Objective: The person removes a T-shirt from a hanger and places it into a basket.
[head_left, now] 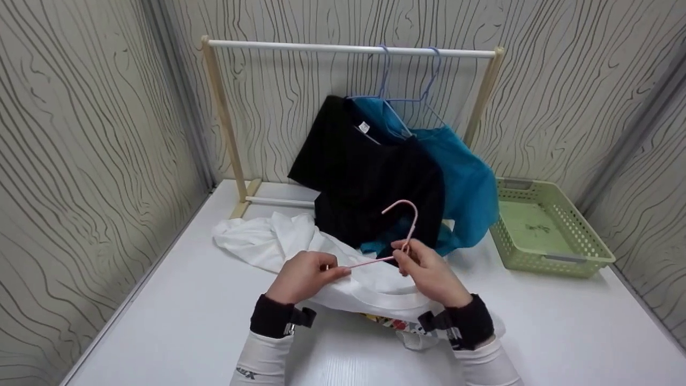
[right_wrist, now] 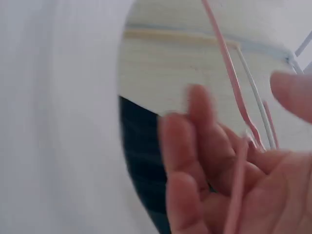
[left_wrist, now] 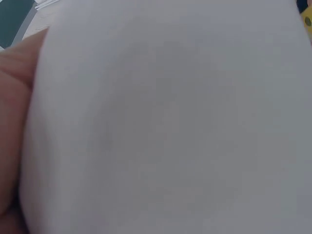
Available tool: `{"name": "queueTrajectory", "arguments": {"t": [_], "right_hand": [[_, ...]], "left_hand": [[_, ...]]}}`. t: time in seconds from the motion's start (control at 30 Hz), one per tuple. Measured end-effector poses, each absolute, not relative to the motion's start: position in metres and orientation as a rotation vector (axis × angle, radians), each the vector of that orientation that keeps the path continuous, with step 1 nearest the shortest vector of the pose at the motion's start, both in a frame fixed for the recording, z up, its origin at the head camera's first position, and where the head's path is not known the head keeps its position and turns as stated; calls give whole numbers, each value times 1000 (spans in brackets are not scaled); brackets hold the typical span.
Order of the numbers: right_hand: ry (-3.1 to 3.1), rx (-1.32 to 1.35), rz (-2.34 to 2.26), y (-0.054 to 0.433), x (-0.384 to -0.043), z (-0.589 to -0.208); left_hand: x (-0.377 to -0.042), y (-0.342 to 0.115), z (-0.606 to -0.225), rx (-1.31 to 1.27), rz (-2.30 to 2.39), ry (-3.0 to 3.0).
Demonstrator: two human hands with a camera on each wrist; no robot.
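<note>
A pink clothes hanger (head_left: 375, 261) stands hook up over a white shirt (head_left: 370, 292). My right hand (head_left: 431, 273) holds the hanger around its neck, below the hook. Close up in the right wrist view, the fingers (right_wrist: 183, 146) curl beside the pink rod and the thumb (right_wrist: 295, 95) stands apart. My left hand (head_left: 308, 276) pinches the white shirt where the hanger's visible arm ends at the fingertips. The rest of that arm is hidden. White cloth (left_wrist: 170, 117) fills most of the left wrist view. A colourful print (head_left: 394, 323) shows under the shirt's near edge.
Behind the hands, a black shirt (head_left: 370, 166) and a teal garment (head_left: 463, 177) hang on blue hangers (head_left: 385, 72) from a rack with a white rail (head_left: 300, 47). A green perforated basket (head_left: 557, 262) stands at the right on the white table (head_left: 187, 321).
</note>
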State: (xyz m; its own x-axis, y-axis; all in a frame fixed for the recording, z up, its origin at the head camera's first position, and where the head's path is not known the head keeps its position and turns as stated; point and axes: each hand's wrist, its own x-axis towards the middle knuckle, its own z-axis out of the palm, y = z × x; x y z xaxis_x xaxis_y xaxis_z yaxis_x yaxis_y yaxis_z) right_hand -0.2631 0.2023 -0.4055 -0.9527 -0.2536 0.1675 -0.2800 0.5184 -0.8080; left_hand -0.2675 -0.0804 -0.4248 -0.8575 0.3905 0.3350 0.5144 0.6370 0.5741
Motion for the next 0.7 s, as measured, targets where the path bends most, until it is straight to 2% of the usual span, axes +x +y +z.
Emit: {"name": "queueTrajectory", "arguments": {"t": [0.23,0.7], "right_hand": [[-2636,403,1521,200,-263,-406],[-2556,385,1620,219,-262,-394]], "left_hand": [[-268,-85,-423,-770,-1102,-2698],[-272,-99,-419,-589,-1178,-2505]]}}
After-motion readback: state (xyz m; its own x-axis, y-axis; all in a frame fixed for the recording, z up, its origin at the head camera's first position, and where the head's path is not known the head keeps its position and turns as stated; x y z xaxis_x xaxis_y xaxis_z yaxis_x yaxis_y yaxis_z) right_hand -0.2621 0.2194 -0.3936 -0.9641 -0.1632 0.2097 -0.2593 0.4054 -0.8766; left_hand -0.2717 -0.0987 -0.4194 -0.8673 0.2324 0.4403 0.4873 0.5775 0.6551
